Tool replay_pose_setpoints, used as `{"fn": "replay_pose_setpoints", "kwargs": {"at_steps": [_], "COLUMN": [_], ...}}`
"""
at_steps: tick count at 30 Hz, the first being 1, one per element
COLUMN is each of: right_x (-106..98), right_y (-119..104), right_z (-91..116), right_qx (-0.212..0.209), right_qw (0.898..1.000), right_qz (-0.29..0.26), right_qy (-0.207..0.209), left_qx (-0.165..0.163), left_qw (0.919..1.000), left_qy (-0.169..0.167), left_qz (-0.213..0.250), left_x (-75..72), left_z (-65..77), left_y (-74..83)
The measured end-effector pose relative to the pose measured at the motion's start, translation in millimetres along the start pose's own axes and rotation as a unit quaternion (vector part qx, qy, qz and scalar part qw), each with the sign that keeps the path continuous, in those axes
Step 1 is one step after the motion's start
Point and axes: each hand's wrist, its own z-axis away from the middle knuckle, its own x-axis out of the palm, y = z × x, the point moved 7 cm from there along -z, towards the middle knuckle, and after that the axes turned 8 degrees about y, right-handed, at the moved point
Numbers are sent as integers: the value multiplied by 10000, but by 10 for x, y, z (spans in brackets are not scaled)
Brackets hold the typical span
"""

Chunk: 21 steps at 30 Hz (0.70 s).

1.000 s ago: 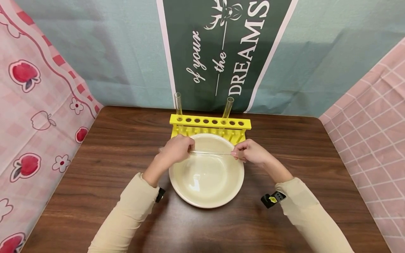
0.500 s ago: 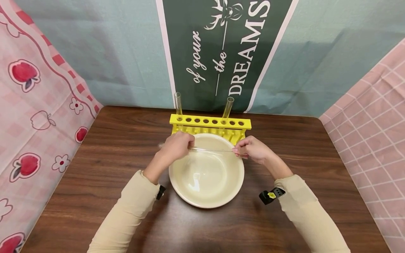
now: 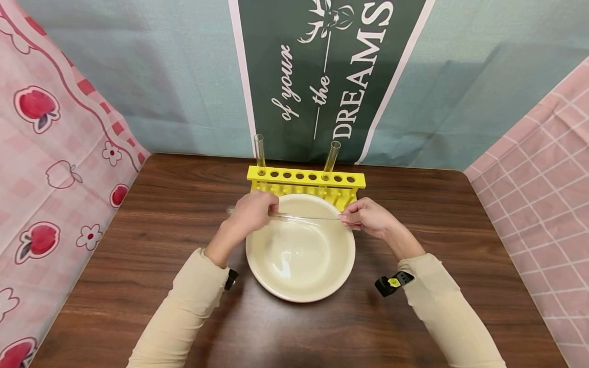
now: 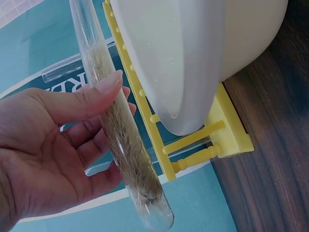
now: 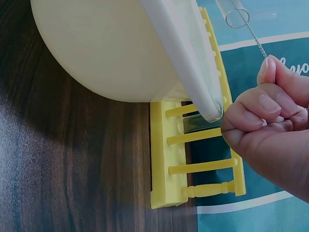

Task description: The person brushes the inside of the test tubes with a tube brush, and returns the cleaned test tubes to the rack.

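Clear test tube (image 3: 294, 217) held sideways, brownish bristled brush (image 4: 129, 145) inside.

We see a brown surface (image 3: 161, 245) with dark, wood-like grain streaks, rounded at its far corners and catching a pale sheen toward the near side. On it, around the middle, we find a round cream bowl (image 3: 301, 266) sitting upright. Just behind the bowl, near the far edge, we see a yellow rack (image 3: 293, 175) standing lengthwise from left to right, its lower front partly hidden by the bowl's rim.
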Motion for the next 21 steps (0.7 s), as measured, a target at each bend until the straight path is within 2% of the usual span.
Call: {"fn": "replay_pose_setpoints", "kwargs": {"at_steps": [10, 21], "right_x": [-59, -129], "right_y": [42, 69], "right_z": [13, 53], "right_qx": [-80, -99], "right_qw": [9992, 9987], "right_qz": [-393, -493], "right_qy": [-83, 14], "left_qx": [-39, -100], "left_qw": [9996, 9990], "left_qy": [205, 311], "left_qz": [201, 296], "left_x": [-33, -42], "left_z": [50, 77], "left_y": [-70, -169]}}
